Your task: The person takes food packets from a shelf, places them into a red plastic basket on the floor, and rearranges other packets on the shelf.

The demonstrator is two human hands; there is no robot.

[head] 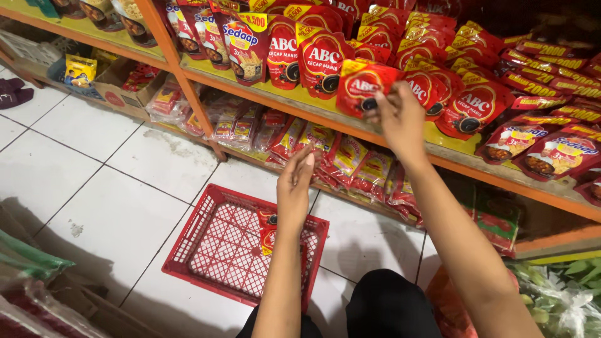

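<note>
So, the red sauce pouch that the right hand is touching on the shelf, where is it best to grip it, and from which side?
Probably by its top edge, coming from the front and above. The red sauce pouch stands leaning among other pouches on the orange shelf, so its flat sides are crowded. The right hand already pinches its lower front corner. The left hand is free above the red basket.
</note>
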